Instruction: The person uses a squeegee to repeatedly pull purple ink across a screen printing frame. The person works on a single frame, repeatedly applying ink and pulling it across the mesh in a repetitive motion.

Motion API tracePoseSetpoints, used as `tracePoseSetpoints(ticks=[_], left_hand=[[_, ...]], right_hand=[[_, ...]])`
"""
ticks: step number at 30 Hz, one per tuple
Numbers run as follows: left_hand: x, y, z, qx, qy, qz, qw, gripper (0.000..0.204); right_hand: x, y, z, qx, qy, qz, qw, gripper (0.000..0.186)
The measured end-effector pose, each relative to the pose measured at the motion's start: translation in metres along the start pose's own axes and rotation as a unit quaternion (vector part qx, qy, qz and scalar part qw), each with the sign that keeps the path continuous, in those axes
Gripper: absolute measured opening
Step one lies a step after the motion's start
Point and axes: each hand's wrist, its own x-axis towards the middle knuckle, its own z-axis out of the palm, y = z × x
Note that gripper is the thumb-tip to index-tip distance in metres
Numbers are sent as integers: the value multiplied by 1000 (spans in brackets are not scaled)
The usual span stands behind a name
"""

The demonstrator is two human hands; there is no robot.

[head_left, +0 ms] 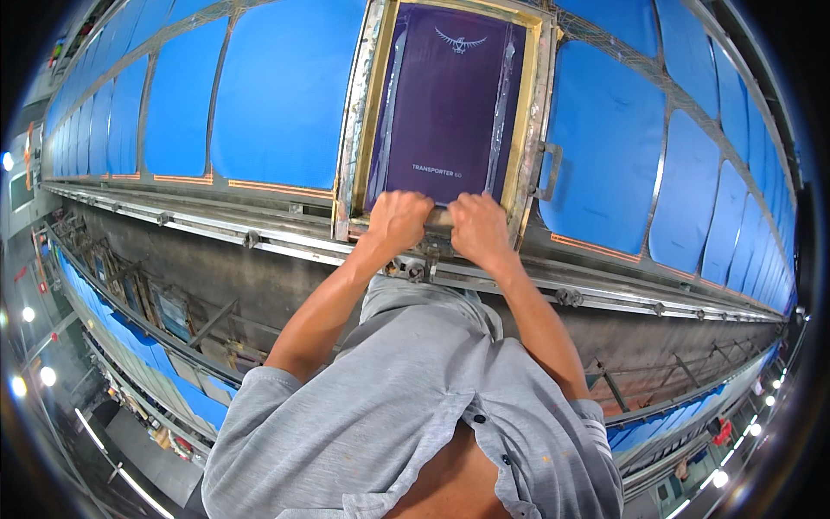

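Note:
In front of me a metal-edged printing screen (353, 121) lies on a long table, with a dark purple area and pale printed markings inside its yellowish inner border. At its near end my left hand (400, 218) and my right hand (478, 227) are side by side, fingers curled over a squeegee (440, 217). Only a short brownish piece of its grip shows between the fists; its blade is hidden. Streaks of ink or tape run down both long sides of the purple area.
Flat blue panels (285, 95) line the table to the left and right of the screen. A metal rail (216, 221) with several clamps runs along the near edge. From the screen's right side sticks out a metal handle (551, 171). Another rack with blue sheets (156, 359) stands lower left.

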Motion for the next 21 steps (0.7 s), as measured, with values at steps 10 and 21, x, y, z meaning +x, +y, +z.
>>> tracePoseSetpoints(ticks=[10,21], left_hand=[[100,-32,-43,58,-3,12,998,11],[365,-102,-133,139,14,8,990,24]], right_hand=[[93,50,-48,-41,-41,12,998,16],[326,180,-149,-68,-52,74,994,32]])
